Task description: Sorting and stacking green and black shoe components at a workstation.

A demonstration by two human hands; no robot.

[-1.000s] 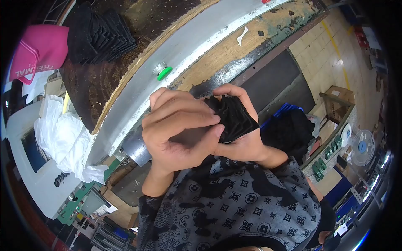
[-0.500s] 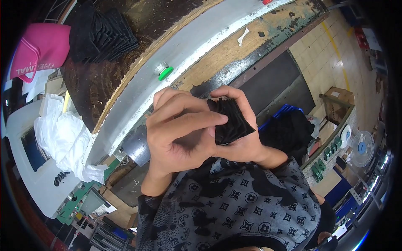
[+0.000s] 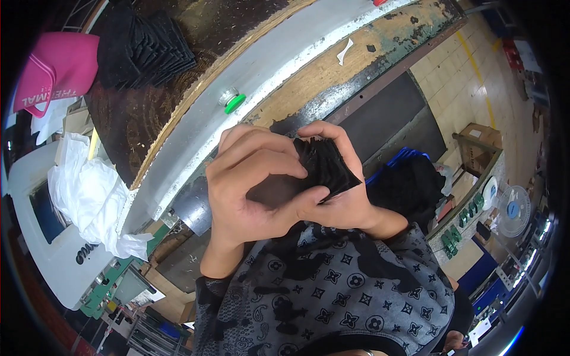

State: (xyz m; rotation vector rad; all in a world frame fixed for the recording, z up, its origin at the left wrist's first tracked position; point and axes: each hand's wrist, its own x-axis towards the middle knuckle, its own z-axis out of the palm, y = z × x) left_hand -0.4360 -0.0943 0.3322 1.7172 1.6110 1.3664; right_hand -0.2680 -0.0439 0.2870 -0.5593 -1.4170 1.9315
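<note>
A small stack of thin black pieces (image 3: 333,169), seemingly fabric or leather, stands on edge between my hands over the bench's near edge. My right hand (image 3: 350,199) wraps round it from the right, index finger curled over the far side and palm beneath. On the other side, my left hand (image 3: 243,178) grips the stack's left end, fingertips on top and thumb at the near edge. Within the curve of the left hand a flat dark surface shows. Part of the stack is hidden behind the left fingers.
A larger pile of black pieces (image 3: 145,50) lies on the dark worn board (image 3: 219,26). Near my hands a green button (image 3: 235,104) juts from the pale machine edge. A white plastic bag (image 3: 89,196) is at left; black material in a blue container (image 3: 409,181) is at right.
My left index finger has drawn back from the top of the stack, and the left thumb has moved right along its near edge. The right hand keeps its hold.
</note>
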